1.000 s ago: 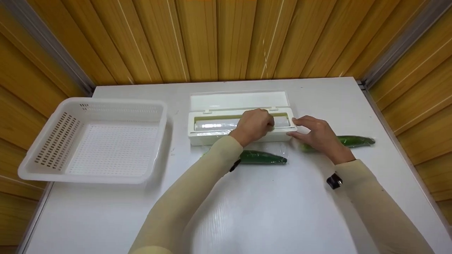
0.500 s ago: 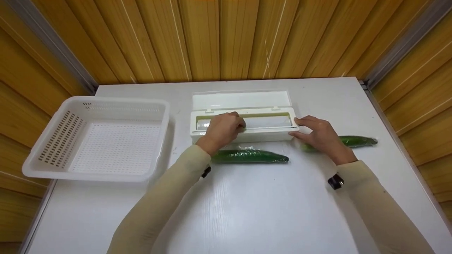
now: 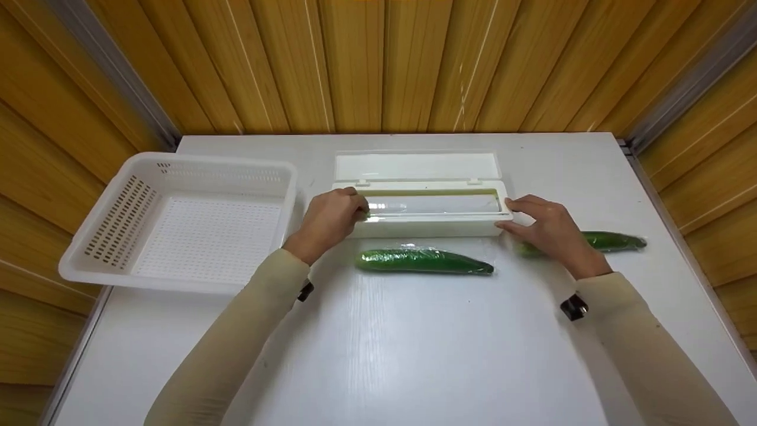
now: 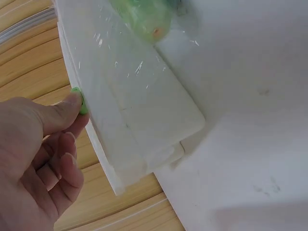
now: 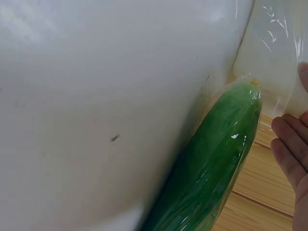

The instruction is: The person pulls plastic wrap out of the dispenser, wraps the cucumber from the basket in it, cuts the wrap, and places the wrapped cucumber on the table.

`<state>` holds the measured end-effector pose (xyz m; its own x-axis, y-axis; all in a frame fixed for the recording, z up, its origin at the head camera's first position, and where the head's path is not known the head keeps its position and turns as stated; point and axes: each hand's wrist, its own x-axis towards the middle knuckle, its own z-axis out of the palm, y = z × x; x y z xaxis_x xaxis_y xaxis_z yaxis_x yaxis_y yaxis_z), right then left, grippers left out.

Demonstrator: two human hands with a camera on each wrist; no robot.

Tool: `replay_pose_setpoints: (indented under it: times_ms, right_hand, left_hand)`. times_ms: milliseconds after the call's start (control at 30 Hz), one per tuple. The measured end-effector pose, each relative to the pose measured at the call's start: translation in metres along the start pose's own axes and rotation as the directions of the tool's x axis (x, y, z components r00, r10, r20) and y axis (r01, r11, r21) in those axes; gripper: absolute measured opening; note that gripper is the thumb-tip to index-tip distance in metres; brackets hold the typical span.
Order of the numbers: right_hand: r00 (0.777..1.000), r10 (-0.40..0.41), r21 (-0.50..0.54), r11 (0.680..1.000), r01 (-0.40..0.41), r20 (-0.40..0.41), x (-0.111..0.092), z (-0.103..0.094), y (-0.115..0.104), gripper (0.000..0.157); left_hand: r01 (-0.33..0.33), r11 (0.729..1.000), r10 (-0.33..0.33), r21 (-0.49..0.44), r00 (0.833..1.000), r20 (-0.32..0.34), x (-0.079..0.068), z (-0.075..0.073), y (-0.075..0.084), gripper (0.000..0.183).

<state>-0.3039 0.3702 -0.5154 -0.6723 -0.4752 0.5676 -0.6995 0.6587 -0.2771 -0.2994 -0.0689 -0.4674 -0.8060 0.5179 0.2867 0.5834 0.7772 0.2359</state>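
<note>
A white cling film dispenser (image 3: 432,229) stands on the table, its lid tipped back and a film roll showing inside. At its left end my left hand (image 3: 331,216) pinches a small green slider cutter (image 4: 83,102) between thumb and forefinger, on the dispenser's edge. My right hand (image 3: 550,231) holds the opposite end, forefinger at the top corner and thumb at the front. In front of the box lies a film-wrapped cucumber (image 3: 423,261). Another wrapped cucumber (image 3: 612,241) lies under and beyond my right hand, partly hidden by it; the right wrist view shows it close up.
A white perforated plastic basket (image 3: 118,219) stands at the table's left. The raised lid (image 3: 417,165) lies back behind the dispenser. Wood-panelled walls (image 3: 378,71) border the white table (image 3: 426,355) at the back and sides.
My left hand has slid leftward along the dispenser, from right of its middle to its left end, uncovering the front cucumber. My right hand has kept its hold on the right end.
</note>
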Motion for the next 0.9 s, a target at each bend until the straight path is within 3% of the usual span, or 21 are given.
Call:
replay_pose_setpoints:
  times_ms: [267, 400, 533, 700, 900]
  right_hand:
    - [1.000, 0.003, 0.006, 1.000, -0.004, 0.001, -0.001, 0.005, 0.001, 0.048]
    - [1.000, 0.019, 0.002, 1.000, -0.019, 0.001, -0.003, 0.004, 0.002, 0.049]
    - [0.999, 0.042, -0.012, 0.999, -0.041, 0.009, -0.005, 0.003, 0.001, 0.049]
    - [0.999, 0.034, -0.017, 0.999, -0.034, 0.017, -0.005, 0.002, 0.001, 0.049]
    - [1.000, 0.010, -0.031, 0.999, -0.010, 0.016, -0.002, 0.001, -0.001, 0.049]
  left_hand:
    - [0.065, 0.998, -0.065, -0.010, 0.998, 0.022, -0.021, -0.016, -0.021, 0.007]
    - [0.051, 0.998, -0.051, -0.030, 0.999, -0.011, -0.027, -0.016, -0.027, 0.007]
    - [0.056, 0.998, -0.058, -0.041, 0.997, -0.046, -0.028, -0.013, -0.026, 0.006]
    - [0.111, 0.992, -0.113, -0.061, 0.993, -0.031, -0.028, -0.016, -0.018, 0.010]
    - [0.046, 0.998, -0.047, -0.037, 0.998, -0.033, -0.020, -0.015, -0.002, 0.023]
